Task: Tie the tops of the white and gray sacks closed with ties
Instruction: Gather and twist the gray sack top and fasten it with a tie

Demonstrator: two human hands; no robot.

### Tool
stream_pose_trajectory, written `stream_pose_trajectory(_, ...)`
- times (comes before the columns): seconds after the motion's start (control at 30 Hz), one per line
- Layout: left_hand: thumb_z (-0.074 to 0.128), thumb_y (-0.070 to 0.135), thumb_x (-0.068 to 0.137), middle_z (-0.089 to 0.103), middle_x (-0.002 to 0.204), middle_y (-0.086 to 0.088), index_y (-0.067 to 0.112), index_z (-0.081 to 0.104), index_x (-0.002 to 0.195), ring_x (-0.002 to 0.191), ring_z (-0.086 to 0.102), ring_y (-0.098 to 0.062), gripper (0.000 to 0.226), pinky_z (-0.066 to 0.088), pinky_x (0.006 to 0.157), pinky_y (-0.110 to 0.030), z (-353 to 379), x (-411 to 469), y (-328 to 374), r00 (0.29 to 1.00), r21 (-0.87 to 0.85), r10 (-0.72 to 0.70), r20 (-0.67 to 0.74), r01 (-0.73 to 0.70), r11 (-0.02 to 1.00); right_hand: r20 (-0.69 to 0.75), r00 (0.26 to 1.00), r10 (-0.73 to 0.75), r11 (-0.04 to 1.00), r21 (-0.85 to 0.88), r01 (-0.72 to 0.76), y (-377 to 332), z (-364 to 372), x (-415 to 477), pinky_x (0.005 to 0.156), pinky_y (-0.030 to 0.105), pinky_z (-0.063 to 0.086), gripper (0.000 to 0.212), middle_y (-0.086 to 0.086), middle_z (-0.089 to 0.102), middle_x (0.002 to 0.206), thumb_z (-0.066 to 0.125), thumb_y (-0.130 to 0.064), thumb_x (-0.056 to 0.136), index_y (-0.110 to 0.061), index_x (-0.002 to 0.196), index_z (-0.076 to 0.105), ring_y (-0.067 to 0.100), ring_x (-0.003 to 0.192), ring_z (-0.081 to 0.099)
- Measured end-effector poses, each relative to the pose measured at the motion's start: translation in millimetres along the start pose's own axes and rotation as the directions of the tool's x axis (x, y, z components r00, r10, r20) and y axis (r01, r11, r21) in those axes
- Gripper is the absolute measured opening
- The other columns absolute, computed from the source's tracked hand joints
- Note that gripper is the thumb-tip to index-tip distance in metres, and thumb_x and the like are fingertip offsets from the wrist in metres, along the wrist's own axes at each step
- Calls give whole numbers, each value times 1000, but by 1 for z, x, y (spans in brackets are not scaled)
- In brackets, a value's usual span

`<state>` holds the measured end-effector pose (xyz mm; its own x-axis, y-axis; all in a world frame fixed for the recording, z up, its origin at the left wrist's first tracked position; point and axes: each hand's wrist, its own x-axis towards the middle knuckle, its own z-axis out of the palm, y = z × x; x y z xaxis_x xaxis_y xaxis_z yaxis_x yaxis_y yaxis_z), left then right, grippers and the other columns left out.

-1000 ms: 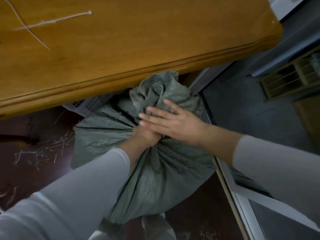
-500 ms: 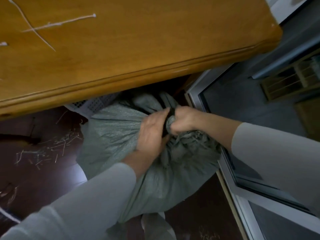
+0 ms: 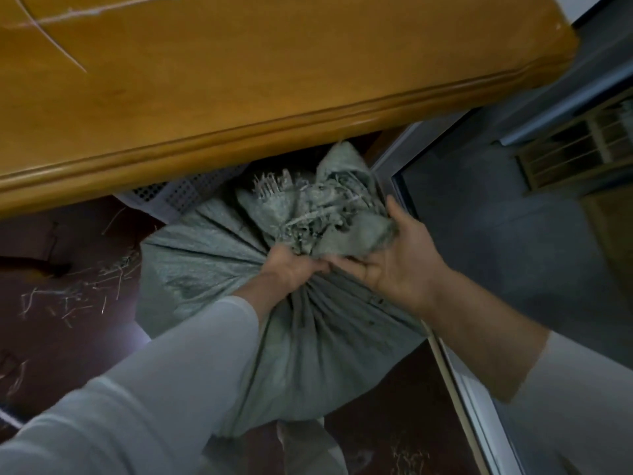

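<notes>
A full gray woven sack (image 3: 308, 354) stands on the dark floor below a wooden table. Its top is gathered into a bunched neck with frayed edges (image 3: 308, 207) sticking up. My left hand (image 3: 294, 272) grips the neck from the left, fingers curled round the gathered fabric. My right hand (image 3: 394, 262) is on the right side of the neck, palm turned up, fingers cupped under the loose top fabric. Pale string ties (image 3: 61, 36) lie on the table's far left. No white sack is in view.
The wooden table (image 3: 274, 80) overhangs the sack from above. A perforated white crate (image 3: 178, 193) sits behind the sack under the table. A framed glass panel (image 3: 479, 303) runs along the right. Frayed fibre scraps (image 3: 75, 289) litter the floor at left.
My hands regrouped on the sack's top: the left now clenches the neck lower down, the right opened and turned palm up under the loose fabric, which now stands up frayed.
</notes>
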<state>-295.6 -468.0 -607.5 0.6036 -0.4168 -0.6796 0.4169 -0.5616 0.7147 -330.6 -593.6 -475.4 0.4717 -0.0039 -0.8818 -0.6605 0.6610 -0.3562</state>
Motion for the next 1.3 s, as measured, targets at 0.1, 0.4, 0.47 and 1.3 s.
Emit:
stream_pose_trajectory(0.1, 74, 11, 75, 40, 145, 0, 11, 33, 141, 135, 35, -17, 78, 22, 105, -15, -4, 0, 7, 997, 72, 52, 54, -56, 996, 47, 874, -484, 840, -254, 479, 24, -15, -20, 74, 37, 60, 25, 20, 68, 97, 42, -33, 96, -17, 116, 45, 30, 87, 69)
stream_pose_trajectory(0.4, 65, 7, 81, 42, 139, -13, 4, 41, 134, 130, 39, -24, 58, 33, 105, -28, -12, -12, 16, 989, 178, -25, 147, -1, 984, 873, 474, 117, -988, 55, 141, 8, -21, 74, 115, 46, 3, 47, -2, 38, 149, 27, -18, 96, -21, 143, 33, 22, 138, 34)
stream_pose_trajectory(0.47, 69, 4, 73, 57, 111, -9, 9, 54, 115, 106, 53, -21, 44, 46, 89, -29, -15, -12, 13, 992, 176, -45, 119, 23, 984, 827, 534, 178, -983, 170, 65, 0, -8, 85, 116, 53, 9, 53, -3, 42, 146, 35, -17, 90, -21, 143, 33, 21, 138, 35)
stream_pose_trajectory(1.3, 79, 29, 64, 63, 122, -16, -2, 61, 114, 114, 58, -20, 62, 44, 103, -34, -6, -41, 20, 930, -493, -195, -312, 17, 870, 554, 830, -55, -945, -298, 136, -9, 90, 32, 109, 42, 21, 62, 10, 44, 137, 70, -27, 67, -15, 125, 49, 29, 129, 38)
